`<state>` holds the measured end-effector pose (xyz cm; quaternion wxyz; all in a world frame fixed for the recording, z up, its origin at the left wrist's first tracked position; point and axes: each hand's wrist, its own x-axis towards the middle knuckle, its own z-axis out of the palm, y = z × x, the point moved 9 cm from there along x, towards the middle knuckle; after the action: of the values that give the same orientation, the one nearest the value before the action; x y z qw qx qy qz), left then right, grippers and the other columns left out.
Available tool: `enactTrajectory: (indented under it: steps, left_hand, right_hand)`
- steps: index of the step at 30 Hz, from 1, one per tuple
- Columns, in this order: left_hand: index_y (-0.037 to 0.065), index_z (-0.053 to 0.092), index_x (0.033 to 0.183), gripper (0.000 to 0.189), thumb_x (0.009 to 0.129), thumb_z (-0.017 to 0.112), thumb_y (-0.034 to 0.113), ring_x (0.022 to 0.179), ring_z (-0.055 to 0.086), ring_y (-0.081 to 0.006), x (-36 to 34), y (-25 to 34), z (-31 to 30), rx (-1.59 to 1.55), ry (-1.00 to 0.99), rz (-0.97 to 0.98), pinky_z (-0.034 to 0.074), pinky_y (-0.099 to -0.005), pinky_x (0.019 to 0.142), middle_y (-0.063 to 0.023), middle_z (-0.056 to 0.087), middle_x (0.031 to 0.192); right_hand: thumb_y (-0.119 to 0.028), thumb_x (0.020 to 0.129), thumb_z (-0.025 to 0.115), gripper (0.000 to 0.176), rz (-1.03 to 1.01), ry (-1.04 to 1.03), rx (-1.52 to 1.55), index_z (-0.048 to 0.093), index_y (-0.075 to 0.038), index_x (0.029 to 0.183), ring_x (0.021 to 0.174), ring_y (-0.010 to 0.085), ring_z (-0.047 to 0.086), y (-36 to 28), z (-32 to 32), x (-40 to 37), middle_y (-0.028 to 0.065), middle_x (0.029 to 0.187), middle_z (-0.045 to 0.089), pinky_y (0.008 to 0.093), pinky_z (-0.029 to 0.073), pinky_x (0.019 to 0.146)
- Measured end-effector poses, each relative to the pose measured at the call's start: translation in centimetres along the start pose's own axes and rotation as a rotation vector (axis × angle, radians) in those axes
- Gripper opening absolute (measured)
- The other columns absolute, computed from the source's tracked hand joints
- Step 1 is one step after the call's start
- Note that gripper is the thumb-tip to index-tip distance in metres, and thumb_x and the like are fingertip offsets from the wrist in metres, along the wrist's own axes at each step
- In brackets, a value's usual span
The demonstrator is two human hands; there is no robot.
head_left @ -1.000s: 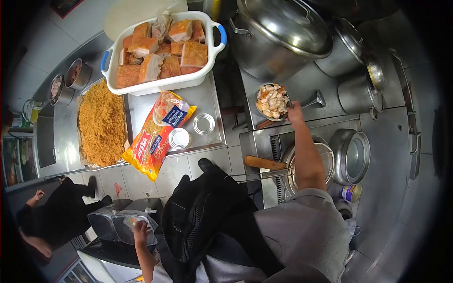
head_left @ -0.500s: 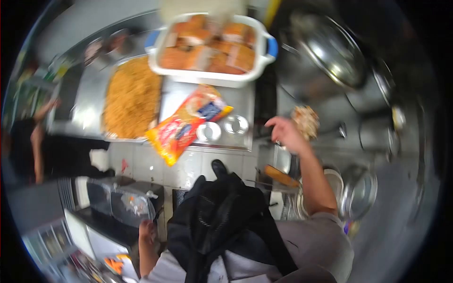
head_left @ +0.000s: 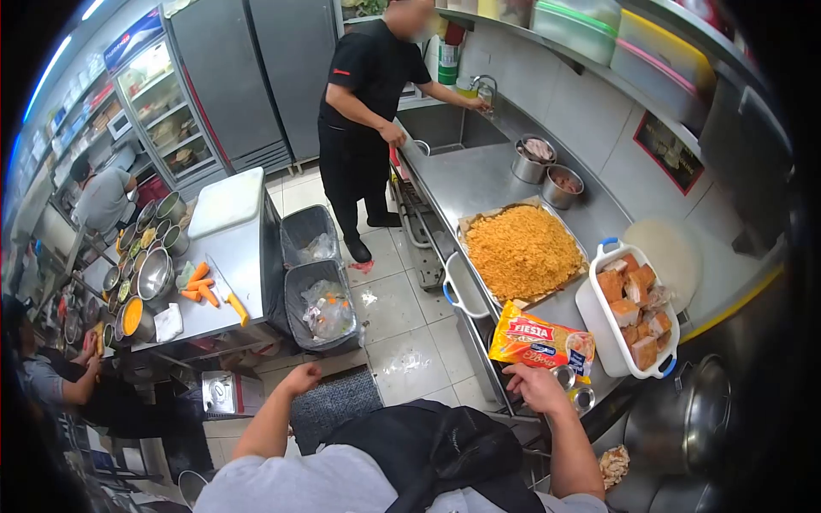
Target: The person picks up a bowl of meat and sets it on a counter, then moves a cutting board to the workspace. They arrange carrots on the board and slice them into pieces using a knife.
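Hovering at near edge of Fiesta pasta packet (head_left: 540,340): right hand (head_left: 534,386), fingers spread, holding nothing. Packet lies flat on steel counter (head_left: 487,179) beside two small tins (head_left: 566,377). Left hand (head_left: 302,376) clenched, empty. Probably best: pinch packet edge, avoid tins.

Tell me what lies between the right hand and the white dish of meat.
In the head view, two small tins stand between the right hand and the white dish, beside the Fiesta packet.
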<state>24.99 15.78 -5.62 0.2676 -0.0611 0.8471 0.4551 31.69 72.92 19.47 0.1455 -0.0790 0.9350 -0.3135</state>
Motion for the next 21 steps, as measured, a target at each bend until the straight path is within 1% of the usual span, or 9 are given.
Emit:
enactTrajectory:
  steps: [2,5,6,7,8,10,14,18,21]
  left_hand:
    - [0.003,0.071,0.093,0.019,0.091,0.065,0.021,0.072,0.066,-0.0206,-4.3,-9.5,-3.3,0.034,0.08,-0.181,0.056,-0.0365,0.068,-0.0066,0.069,0.08]
    - [0.003,0.073,0.102,0.026,0.093,0.06,0.024,0.079,0.07,-0.0281,-12.3,-28.0,-6.3,-0.2,0.203,-0.421,0.057,-0.0484,0.066,-0.0148,0.073,0.087]
    - [0.009,0.068,0.107,0.019,0.098,0.057,0.022,0.075,0.069,-0.0258,-17.0,-31.5,-6.6,-0.32,0.218,-0.617,0.056,-0.0483,0.062,-0.0085,0.07,0.094]
    - [0.014,0.068,0.107,0.021,0.099,0.053,0.027,0.076,0.069,-0.0264,-19.4,-36.5,-7.1,-0.327,0.18,-0.599,0.056,-0.049,0.061,-0.0077,0.069,0.094]
    - [0.018,0.068,0.106,0.024,0.1,0.048,0.03,0.075,0.069,-0.027,-24.7,-39.1,-7.1,-0.507,0.228,-0.842,0.056,-0.0496,0.062,-0.0053,0.069,0.09]
    - [0.019,0.07,0.107,0.027,0.099,0.052,0.037,0.076,0.07,-0.0274,-30.6,-43.6,-7.8,-0.55,0.286,-0.906,0.057,-0.0472,0.069,-0.0039,0.071,0.09]
    - [0.014,0.064,0.109,0.019,0.098,0.051,0.021,0.079,0.068,-0.03,-36.4,-49.3,-6.2,-0.761,0.385,-0.892,0.057,-0.0503,0.069,-0.0088,0.068,0.094]
    - [0.01,0.059,0.111,0.017,0.096,0.051,0.005,0.082,0.065,-0.0325,-31.6,-50.6,-3.6,-1.092,0.411,-0.53,0.056,-0.0535,0.069,-0.0137,0.065,0.097]
    - [0.011,0.059,0.114,0.02,0.095,0.053,0.006,0.084,0.066,-0.0307,-28.5,-48.9,-3.0,-0.716,0.221,-0.64,0.056,-0.0529,0.07,-0.0124,0.066,0.1]
  right_hand:
    - [0.0,0.086,0.047,0.042,0.136,0.003,0.165,0.067,-0.006,0.122,0.081,0.025,0.073,0.2,2.9,0.9,0.0117,0.091,0.076,0.0382,0.057,0.075]
    - [0.001,0.087,0.044,0.042,0.125,-0.072,0.222,0.066,-0.004,0.123,0.077,0.0202,0.072,-3.1,9.8,2.7,0.0111,0.087,0.076,0.0352,0.057,0.073]
    - [0.001,0.088,0.044,0.041,0.142,-0.139,0.236,0.065,-0.004,0.123,0.077,0.0201,0.073,-4.3,12.4,3.3,0.0111,0.087,0.076,0.0348,0.058,0.073]
    - [0.001,0.088,0.043,0.041,0.121,-0.176,0.24,0.064,-0.004,0.123,0.073,0.0195,0.073,-5.3,15.1,4.1,0.011,0.085,0.076,0.034,0.058,0.071]
    - [0.001,0.088,0.043,0.041,0.125,-0.17,0.239,0.064,-0.004,0.123,0.073,0.0195,0.073,-5.7,17.4,5.1,0.011,0.085,0.076,0.034,0.058,0.071]
    - [0.001,0.088,0.043,0.041,0.223,-0.368,0.215,0.063,-0.004,0.124,0.07,0.0183,0.072,-5.3,23.3,6.1,0.0109,0.084,0.076,0.0336,0.058,0.068]
    - [0.003,0.086,0.041,0.044,0.408,-0.487,0.221,0.062,-0.002,0.124,0.069,0.0217,0.074,-0.6,29.2,7.5,0.0147,0.085,0.076,0.0368,0.058,0.06]
    - [0.007,0.082,0.039,0.051,0.719,-0.213,0.365,0.06,-0.001,0.127,0.067,0.0264,0.075,2.3,26.8,8.6,0.0194,0.087,0.075,0.037,0.056,0.054]
    - [0.01,0.079,0.039,0.054,0.702,-0.204,0.348,0.059,-0.001,0.128,0.066,0.0249,0.074,0.6,26.1,10.8,0.0172,0.083,0.074,0.0356,0.056,0.053]
